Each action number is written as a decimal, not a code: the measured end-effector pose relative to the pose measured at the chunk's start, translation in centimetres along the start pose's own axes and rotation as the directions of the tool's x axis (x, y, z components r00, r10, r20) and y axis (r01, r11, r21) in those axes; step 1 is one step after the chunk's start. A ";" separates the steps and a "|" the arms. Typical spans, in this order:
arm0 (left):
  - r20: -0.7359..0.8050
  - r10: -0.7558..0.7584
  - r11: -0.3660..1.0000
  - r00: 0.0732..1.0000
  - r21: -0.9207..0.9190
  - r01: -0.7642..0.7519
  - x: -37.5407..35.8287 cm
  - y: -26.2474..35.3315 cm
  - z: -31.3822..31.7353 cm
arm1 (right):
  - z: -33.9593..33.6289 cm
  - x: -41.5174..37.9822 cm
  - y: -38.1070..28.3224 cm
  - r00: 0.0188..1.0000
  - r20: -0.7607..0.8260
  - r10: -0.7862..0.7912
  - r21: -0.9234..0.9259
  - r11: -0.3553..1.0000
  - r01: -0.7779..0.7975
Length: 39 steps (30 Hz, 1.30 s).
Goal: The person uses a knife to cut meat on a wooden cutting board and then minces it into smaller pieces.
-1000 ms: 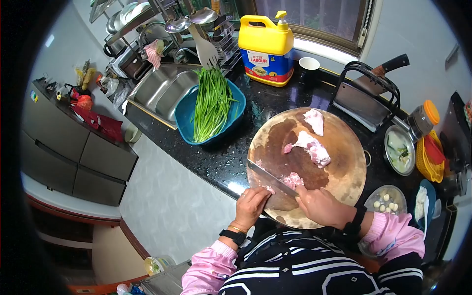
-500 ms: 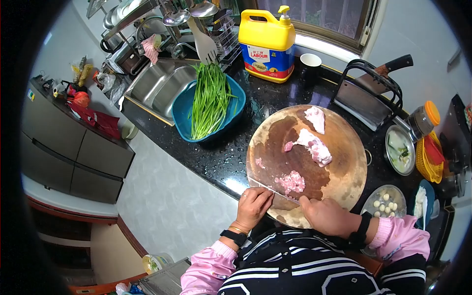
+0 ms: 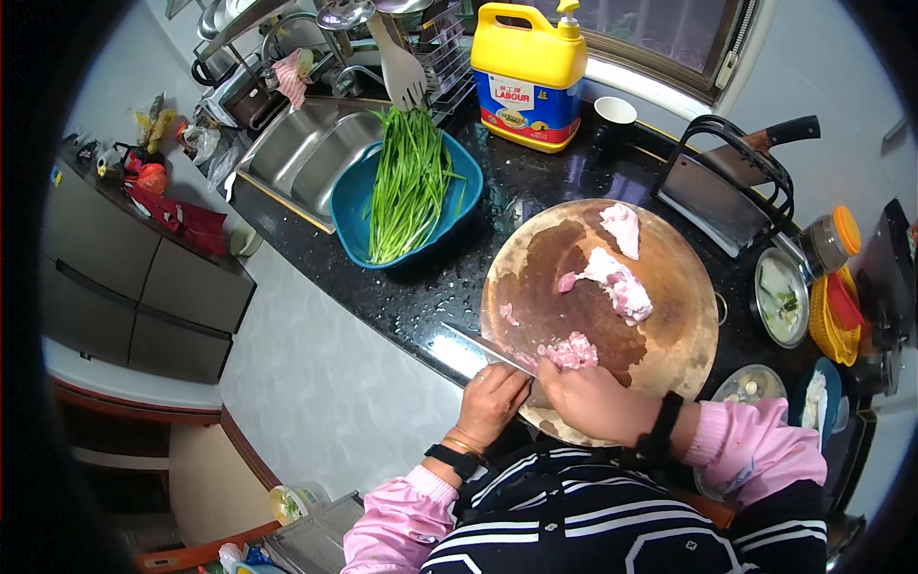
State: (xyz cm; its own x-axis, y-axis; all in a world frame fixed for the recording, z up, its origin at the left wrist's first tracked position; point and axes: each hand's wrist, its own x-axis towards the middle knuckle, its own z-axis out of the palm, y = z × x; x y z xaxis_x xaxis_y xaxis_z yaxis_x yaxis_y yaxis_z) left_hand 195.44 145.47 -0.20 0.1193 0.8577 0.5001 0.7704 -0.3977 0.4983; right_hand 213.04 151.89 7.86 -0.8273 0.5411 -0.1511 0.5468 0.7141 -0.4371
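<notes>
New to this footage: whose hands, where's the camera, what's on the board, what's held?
No machine here: a person works bare-handed. Every picture comes from one head-worn camera looking forward and down. The right hand grips a kitchen knife; the left hand is close by the blade. On the round chopping board lie two pieces of raw meat and a heap of chopped meat. A blue basin beyond holds long greens, probably chives.

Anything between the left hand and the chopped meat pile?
Yes: the knife, gripped in the right hand, crosses the board between the left hand and the chopped meat.
</notes>
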 end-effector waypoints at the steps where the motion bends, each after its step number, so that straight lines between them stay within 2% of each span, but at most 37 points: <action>1: 0.025 -0.014 1.000 1.000 0.002 0.014 -0.1 0.1 -0.1 | 0.0 0.9 0.2 1.000 -0.012 0.014 0.016 1.000 -0.013; 4: -0.001 0.017 1.000 1.000 0.002 -0.017 0.0 0.3 -0.1 | 0.1 2.2 1.9 0.993 -0.097 -0.065 0.043 0.997 0.070; 5: -0.003 0.029 1.000 1.000 0.009 -0.028 -0.1 0.3 0.0 | -0.3 2.5 2.6 0.998 -0.058 0.006 0.122 0.993 0.001; 6: -0.019 0.031 0.999 0.999 0.030 -0.030 -0.4 0.4 0.2 | -0.3 2.2 2.9 0.997 -0.071 0.003 0.118 0.993 0.006; 8: -0.043 0.036 0.998 0.998 0.058 -0.034 -0.4 0.1 0.2 | 0.0 1.2 3.6 0.985 -0.155 0.078 0.136 0.989 -0.057; 9: -0.048 0.036 0.997 0.998 0.077 -0.032 -0.6 0.1 0.2 | 0.1 0.3 3.6 0.979 -0.199 0.051 0.106 0.994 -0.030; 10: -0.049 0.032 0.995 0.998 0.093 -0.027 -0.8 0.2 0.3 | -0.7 -0.7 3.2 0.980 -0.195 0.048 0.107 0.994 -0.028; 12: -0.035 0.022 0.997 0.999 0.076 -0.020 -0.8 0.3 0.1 | -2.4 -2.8 2.1 0.996 -0.001 0.091 0.076 0.993 -0.091; 14: -0.037 0.028 0.996 0.999 0.084 -0.025 -0.7 0.2 0.1 | -2.2 -4.5 1.8 0.997 -0.049 0.053 0.065 0.997 -0.050; 19: -0.032 0.042 0.996 0.999 0.082 -0.040 -0.7 0.1 -0.1 | -2.0 -6.5 1.6 0.997 0.062 0.038 0.089 0.995 -0.044; 26: -0.031 0.029 0.998 0.999 0.060 -0.027 -0.3 0.2 -0.2 | -1.7 -5.8 0.8 0.992 0.099 0.079 0.023 0.996 -0.082; 29: -0.039 0.006 0.999 0.999 0.035 -0.004 -0.1 0.1 -0.3 | -2.1 -4.4 0.6 0.992 0.120 0.046 0.090 0.994 -0.057; 32: -0.021 -0.020 1.000 1.000 0.010 0.020 -0.2 0.2 -0.3 | -0.9 -1.3 0.6 0.994 0.092 0.057 0.133 0.989 -0.069; 34: 0.006 -0.024 1.000 1.000 0.004 0.024 -0.2 0.2 -0.5 | 0.3 1.1 0.9 0.998 -0.056 -0.012 0.121 0.992 0.018; 38: 0.045 0.005 1.000 0.999 -0.026 -0.003 0.0 0.2 -0.9 | -0.1 2.9 1.3 0.999 -0.034 0.009 0.127 0.992 -0.004; 39: 0.051 -0.024 0.999 0.998 -0.029 0.025 -0.2 0.1 -0.8 | -0.3 2.7 1.9 0.997 -0.024 0.076 0.141 0.987 -0.072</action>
State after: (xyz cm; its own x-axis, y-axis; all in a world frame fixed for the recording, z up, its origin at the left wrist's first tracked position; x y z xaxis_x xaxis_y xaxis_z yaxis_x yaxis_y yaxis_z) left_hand 195.01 144.99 0.38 0.1328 0.8824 0.4514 0.7546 -0.3853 0.5312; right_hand 211.85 154.83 6.92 -0.7801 0.6042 -0.1625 0.5813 0.6039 -0.5454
